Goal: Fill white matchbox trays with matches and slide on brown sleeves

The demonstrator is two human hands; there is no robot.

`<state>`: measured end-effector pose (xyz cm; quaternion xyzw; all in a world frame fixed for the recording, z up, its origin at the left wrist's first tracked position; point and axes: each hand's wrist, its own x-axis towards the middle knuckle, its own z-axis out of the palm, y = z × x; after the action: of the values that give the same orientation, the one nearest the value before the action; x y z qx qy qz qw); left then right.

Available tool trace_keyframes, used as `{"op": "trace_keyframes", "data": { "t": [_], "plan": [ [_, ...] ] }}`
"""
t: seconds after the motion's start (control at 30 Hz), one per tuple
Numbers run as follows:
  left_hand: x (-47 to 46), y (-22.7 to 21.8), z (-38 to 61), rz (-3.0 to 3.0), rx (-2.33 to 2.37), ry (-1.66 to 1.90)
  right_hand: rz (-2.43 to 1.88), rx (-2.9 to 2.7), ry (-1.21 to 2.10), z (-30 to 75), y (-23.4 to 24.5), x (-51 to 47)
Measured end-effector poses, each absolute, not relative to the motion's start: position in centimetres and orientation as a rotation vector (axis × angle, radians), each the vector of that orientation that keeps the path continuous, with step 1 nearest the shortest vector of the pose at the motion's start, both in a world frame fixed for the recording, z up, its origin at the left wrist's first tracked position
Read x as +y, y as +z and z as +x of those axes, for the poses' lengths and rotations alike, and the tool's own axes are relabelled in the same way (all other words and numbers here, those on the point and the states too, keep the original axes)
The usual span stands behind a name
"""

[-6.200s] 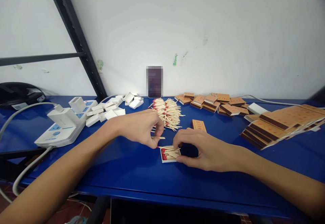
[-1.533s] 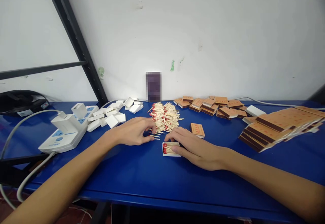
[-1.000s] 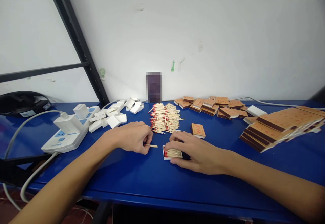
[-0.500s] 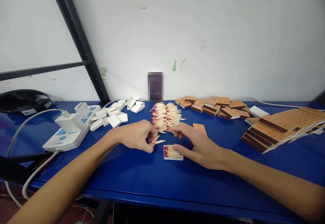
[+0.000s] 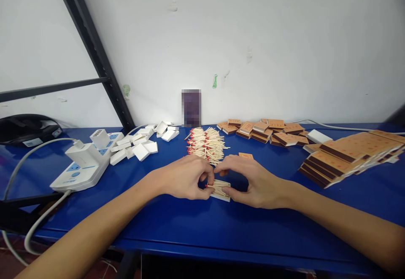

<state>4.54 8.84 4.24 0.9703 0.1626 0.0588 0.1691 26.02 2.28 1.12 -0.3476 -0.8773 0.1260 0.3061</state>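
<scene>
In front of me a small white matchbox tray [image 5: 225, 199] lies slightly turned on the blue table, filled with red-tipped matches [image 5: 218, 189]. My left hand [image 5: 193, 178] is at the tray's left end, fingers pinched on a few matches; its fingertips hide that end. At the other end, my right hand [image 5: 253, 182] curves around with thumb and index finger apart, the thumb touching the matches at the tray's right side. Just beyond both hands spreads a heap of loose matches [image 5: 207, 144]. An orange matchbox sleeve [image 5: 246, 156] lies behind my right hand.
White empty trays [image 5: 141, 151] are piled at back left, beside a white power strip [image 5: 85, 173] with chargers and cables. Orange matchboxes [image 5: 286, 138] lie scattered at back right, near stacked sleeves [image 5: 348, 152]. A pixelated dark rectangle [image 5: 191, 108] stands against the wall.
My left hand has moved right with its matches, from beside the tray to over its left end. The tray has turned slightly. My right hand stays at the tray's right side.
</scene>
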Motion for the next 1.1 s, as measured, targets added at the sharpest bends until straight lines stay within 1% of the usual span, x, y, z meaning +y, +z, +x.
{"op": "trace_keyframes", "data": {
  "t": [0.1,0.3,0.47,0.67,0.77,0.97,1.1],
  "plan": [
    [8.8,4.1,4.4,2.726,0.474,0.206,-0.872,-2.352,0.348,26.1,1.2,2.3],
    [10.3,3.6,3.6,2.655,0.446,0.383,-0.926,-2.433,0.316,25.9,1.3,1.9],
    [12.9,3.0,2.5,2.88,0.591,0.481,-1.037,-2.581,0.328,25.2,1.4,1.5],
    [14.5,3.2,1.5,2.933,0.772,0.504,-1.007,-2.571,0.394,25.1,1.2,1.5],
    [14.4,3.6,1.2,2.952,0.748,0.468,-1.002,-2.568,0.406,25.1,1.3,1.5],
    [13.3,4.0,1.5,3.0,0.618,0.287,-1.061,-2.492,0.41,25.3,1.5,1.4],
    [13.3,3.7,1.6,3.0,0.585,0.227,-1.119,-2.393,0.36,25.6,1.2,2.2]
  ]
}}
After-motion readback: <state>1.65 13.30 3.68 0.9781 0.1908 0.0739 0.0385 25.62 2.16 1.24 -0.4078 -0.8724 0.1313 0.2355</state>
